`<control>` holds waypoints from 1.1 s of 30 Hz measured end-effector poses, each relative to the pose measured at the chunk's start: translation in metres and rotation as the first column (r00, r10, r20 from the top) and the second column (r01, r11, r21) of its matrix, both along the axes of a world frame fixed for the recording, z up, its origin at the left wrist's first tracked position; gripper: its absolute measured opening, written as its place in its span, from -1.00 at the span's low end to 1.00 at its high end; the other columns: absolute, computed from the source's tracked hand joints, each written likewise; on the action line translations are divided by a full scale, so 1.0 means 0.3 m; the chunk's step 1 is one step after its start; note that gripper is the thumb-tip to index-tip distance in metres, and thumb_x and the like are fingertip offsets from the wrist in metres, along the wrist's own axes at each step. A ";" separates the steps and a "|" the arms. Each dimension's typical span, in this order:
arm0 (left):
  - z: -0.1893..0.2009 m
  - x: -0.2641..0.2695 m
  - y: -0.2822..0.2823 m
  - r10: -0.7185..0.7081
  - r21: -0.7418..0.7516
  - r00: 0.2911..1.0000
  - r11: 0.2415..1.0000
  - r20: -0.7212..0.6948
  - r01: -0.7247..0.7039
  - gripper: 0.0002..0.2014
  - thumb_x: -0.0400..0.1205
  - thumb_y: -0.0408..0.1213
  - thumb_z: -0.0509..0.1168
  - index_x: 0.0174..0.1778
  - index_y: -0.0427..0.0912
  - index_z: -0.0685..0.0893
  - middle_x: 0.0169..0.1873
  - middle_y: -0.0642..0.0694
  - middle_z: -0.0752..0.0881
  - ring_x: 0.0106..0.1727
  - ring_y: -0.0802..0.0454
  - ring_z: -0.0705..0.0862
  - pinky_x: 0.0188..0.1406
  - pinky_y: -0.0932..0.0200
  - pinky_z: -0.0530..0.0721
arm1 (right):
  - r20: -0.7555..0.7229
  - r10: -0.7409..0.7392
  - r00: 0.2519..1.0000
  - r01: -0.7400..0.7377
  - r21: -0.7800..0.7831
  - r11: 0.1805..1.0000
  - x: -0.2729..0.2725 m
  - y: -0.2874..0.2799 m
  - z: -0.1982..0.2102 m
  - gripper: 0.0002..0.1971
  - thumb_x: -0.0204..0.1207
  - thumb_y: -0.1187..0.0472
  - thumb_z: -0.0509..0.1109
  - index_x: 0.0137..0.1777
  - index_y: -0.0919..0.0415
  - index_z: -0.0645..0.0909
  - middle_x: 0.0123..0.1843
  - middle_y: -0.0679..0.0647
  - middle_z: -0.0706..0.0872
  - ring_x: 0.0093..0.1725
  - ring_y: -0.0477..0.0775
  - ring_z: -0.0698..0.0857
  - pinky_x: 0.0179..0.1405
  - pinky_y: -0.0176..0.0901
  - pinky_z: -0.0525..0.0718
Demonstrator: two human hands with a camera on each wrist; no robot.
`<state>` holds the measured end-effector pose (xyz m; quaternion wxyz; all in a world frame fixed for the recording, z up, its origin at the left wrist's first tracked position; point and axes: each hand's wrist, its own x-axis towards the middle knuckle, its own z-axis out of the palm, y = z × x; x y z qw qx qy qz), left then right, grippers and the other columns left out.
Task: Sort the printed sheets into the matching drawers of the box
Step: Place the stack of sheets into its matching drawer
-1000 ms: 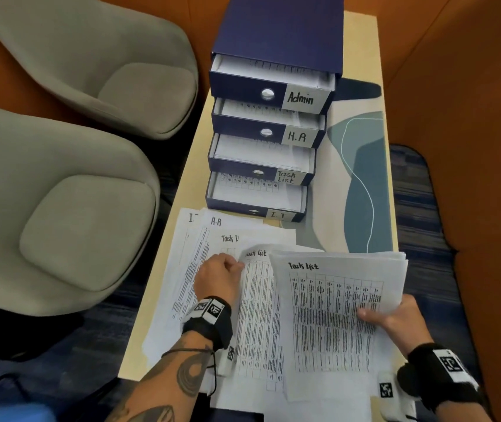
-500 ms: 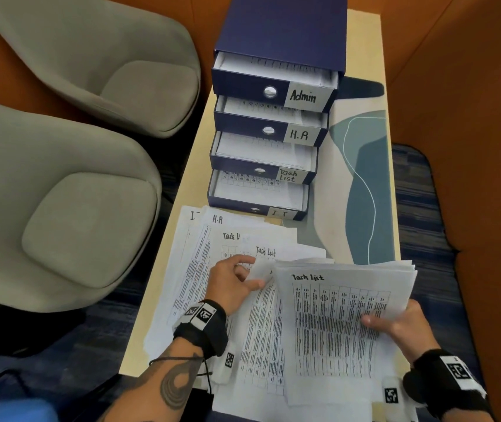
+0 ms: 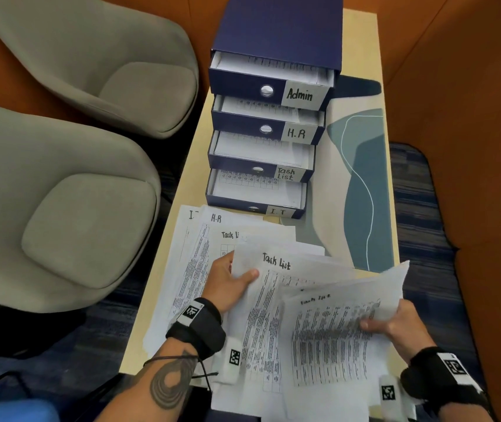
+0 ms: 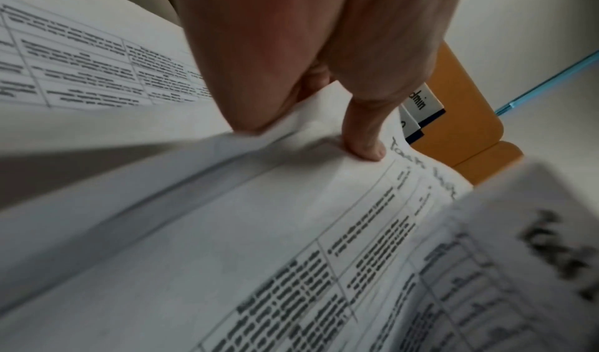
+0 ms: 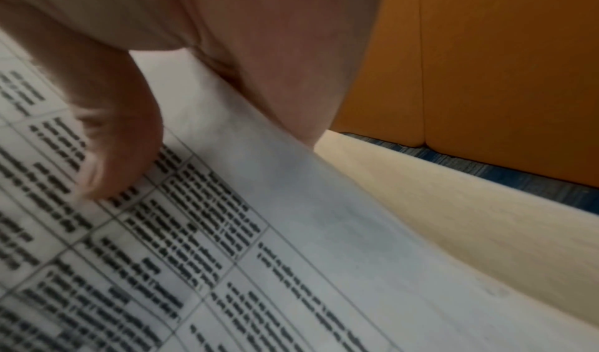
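Note:
A dark blue drawer box (image 3: 276, 32) stands on the table with all its drawers pulled out, labelled Admin (image 3: 299, 95), H.R (image 3: 296, 134), Task List (image 3: 285, 173) and I.T (image 3: 278, 212); each holds paper. Printed sheets lie fanned in front of it. My left hand (image 3: 231, 283) pinches the left edge of a sheet headed "Task List" (image 3: 276, 261), thumb on top (image 4: 363, 137). My right hand (image 3: 395, 324) grips a lifted stack of sheets (image 3: 334, 336) by its right edge, thumb pressed on the print (image 5: 110, 157).
Loose sheets headed "I.T" (image 3: 193, 215) and "H.R" (image 3: 216, 218) lie under the pile at the left. Two grey armchairs (image 3: 60, 208) stand left of the narrow table (image 3: 362, 41). An orange wall (image 3: 462, 117) closes in the right side.
My left hand took hold of the "Task List" sheet's edge and lifted it. The right hand's stack tilted and moved right, blurred in motion.

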<state>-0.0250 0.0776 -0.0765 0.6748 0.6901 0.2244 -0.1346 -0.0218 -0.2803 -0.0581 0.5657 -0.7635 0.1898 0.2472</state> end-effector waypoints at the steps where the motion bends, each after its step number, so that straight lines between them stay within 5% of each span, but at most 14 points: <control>1: 0.000 0.002 -0.002 0.025 -0.011 1.000 1.000 0.002 -0.025 -0.66 0.56 -0.39 0.60 0.15 0.07 0.77 0.04 0.12 0.89 0.09 0.19 0.85 0.17 0.14 0.79 | 0.004 -0.007 1.000 0.007 0.012 1.000 0.000 0.011 0.001 -0.53 0.09 0.52 0.70 0.06 0.38 0.77 -0.07 0.26 0.90 -0.05 0.30 0.89 0.21 0.31 0.76; 7: 0.011 0.008 -0.022 0.120 -0.119 0.992 0.985 -0.029 -0.123 -0.47 0.25 -0.35 0.79 0.13 -0.14 0.82 0.02 -0.06 0.91 0.08 -0.08 0.88 0.06 -0.08 0.84 | 0.064 -0.155 0.986 0.148 0.111 0.983 0.028 0.064 -0.018 -0.56 0.21 0.58 0.63 0.12 0.42 0.75 0.00 0.31 0.89 0.06 0.37 0.86 0.24 0.31 0.74; 12: 0.004 0.018 -0.020 0.247 -0.164 0.966 0.952 -0.077 -0.256 -0.75 0.47 -0.34 0.66 0.04 -0.23 0.85 -0.01 -0.16 0.91 0.02 -0.15 0.89 0.07 -0.11 0.85 | 0.163 -0.226 0.960 0.205 0.138 0.969 0.040 0.075 -0.005 -0.51 0.11 0.53 0.65 0.10 0.38 0.76 -0.01 0.24 0.90 0.01 0.26 0.89 -0.07 0.03 0.88; 18: -0.011 0.015 -0.027 0.338 -0.176 0.937 0.921 -0.089 -0.349 -0.81 0.56 -0.35 0.60 0.08 -0.18 0.85 -0.02 -0.07 0.91 0.04 -0.05 0.89 0.10 -0.01 0.81 | 0.196 -0.156 0.968 0.151 0.038 0.988 0.028 0.020 -0.008 -0.47 0.20 0.57 0.69 0.18 0.26 0.73 0.03 0.18 0.89 0.06 0.23 0.88 0.07 0.23 0.82; 21: -0.017 0.016 -0.009 0.418 -0.166 0.902 0.887 -0.113 -0.432 -0.86 0.62 -0.36 0.55 0.08 -0.17 0.82 -0.05 -0.04 0.91 0.01 0.02 0.89 0.07 0.06 0.79 | 0.268 -0.143 0.953 0.135 0.046 0.990 0.017 -0.017 0.016 -0.49 0.06 0.57 0.71 0.05 0.30 0.76 -0.08 0.16 0.90 -0.06 0.17 0.88 -0.12 0.03 0.88; 25: -0.026 0.018 0.013 0.319 -0.136 0.943 0.935 -0.092 -0.329 -0.84 0.66 -0.43 0.49 0.14 -0.25 0.82 0.02 -0.16 0.90 0.06 -0.09 0.89 0.09 -0.01 0.83 | 0.279 -0.050 0.959 0.002 0.171 0.985 0.010 -0.038 0.051 -0.56 -0.03 0.16 0.85 -0.33 0.47 0.78 -0.19 0.38 0.82 -0.14 0.28 0.82 -0.24 -0.11 0.80; 29: -0.018 0.018 -0.003 0.179 -0.190 0.980 0.963 -0.088 -0.193 -0.81 0.58 -0.48 0.55 0.10 -0.25 0.83 0.00 -0.16 0.91 0.07 -0.15 0.89 -0.03 0.05 0.86 | 0.222 0.024 0.975 -0.077 0.235 0.969 0.064 -0.002 0.040 -0.86 0.06 0.37 0.69 -0.36 0.33 0.85 0.37 0.08 0.81 0.40 0.15 0.74 0.20 0.10 0.72; 31: -0.014 0.017 -0.014 0.098 -0.255 0.992 0.960 -0.076 -0.115 -0.69 0.49 -0.47 0.62 0.15 -0.33 0.81 0.06 -0.24 0.89 0.15 -0.26 0.86 0.18 -0.18 0.82 | 0.206 0.073 0.976 -0.117 0.210 0.971 0.086 0.038 0.033 -0.72 -0.05 0.20 0.79 -0.31 0.16 0.88 0.35 0.00 0.82 0.35 0.02 0.75 0.24 0.06 0.67; 33: 0.000 0.015 -0.019 0.040 -0.294 0.997 0.954 -0.072 -0.059 -0.54 0.38 -0.49 0.67 0.20 -0.40 0.77 0.09 -0.30 0.87 0.17 -0.30 0.85 0.24 -0.27 0.79 | 0.214 0.064 0.975 -0.109 0.207 0.972 0.095 0.067 0.017 -0.42 -0.25 -0.05 0.86 -0.14 0.06 0.90 0.08 0.10 0.90 0.08 0.09 0.85 0.05 0.05 0.76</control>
